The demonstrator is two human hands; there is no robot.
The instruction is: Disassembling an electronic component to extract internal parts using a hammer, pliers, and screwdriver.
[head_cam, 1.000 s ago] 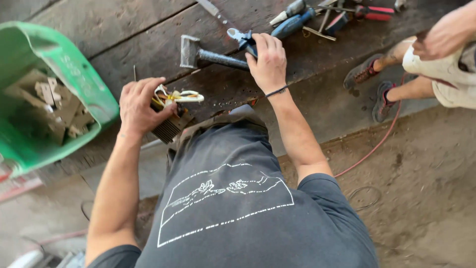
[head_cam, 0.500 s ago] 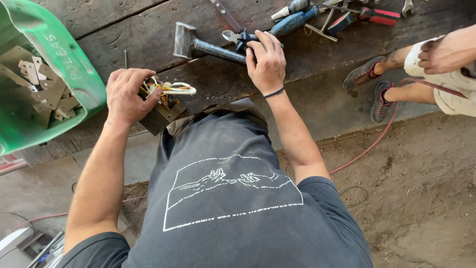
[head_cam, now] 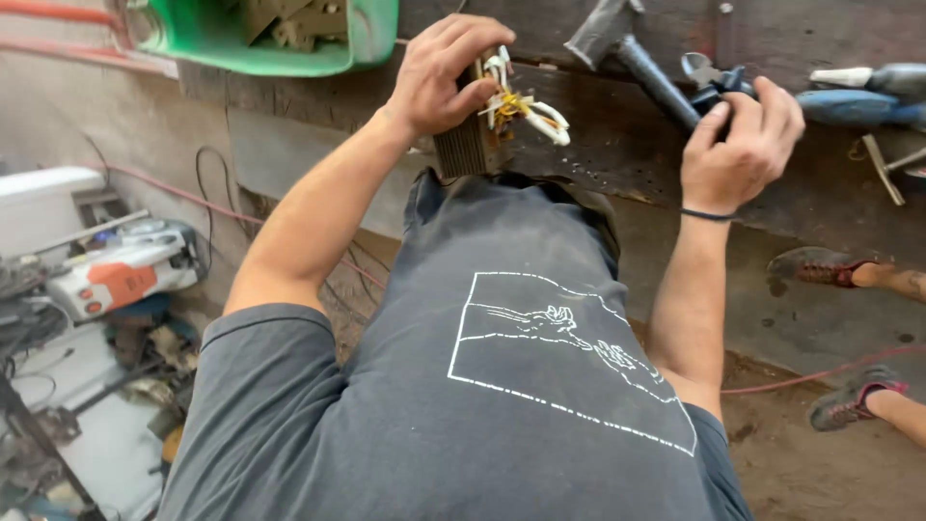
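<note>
My left hand (head_cam: 439, 82) grips a small dark ribbed metal block (head_cam: 471, 147) at the edge of the wooden bench (head_cam: 598, 164). White and yellow wires (head_cam: 529, 108) stick out of the block's top. My right hand (head_cam: 738, 150) is closed around blue-handled pliers (head_cam: 709, 75) that lie on the bench, right beside the dark handle of a hammer (head_cam: 632, 53). My grey shirt fills the lower middle of the view.
A green plastic bin (head_cam: 280, 48) with scrap pieces sits at the bench's left end. Blue-handled tools (head_cam: 868, 96) lie at the right. Another person's sandalled feet (head_cam: 820, 265) stand on the dirt floor by a red cable (head_cam: 820, 376). A white and orange power tool (head_cam: 116, 275) lies at the left.
The view has swung so that the bin now sits at the top. My left hand keeps hold of the wired block, and my right hand has curled tighter on the pliers.
</note>
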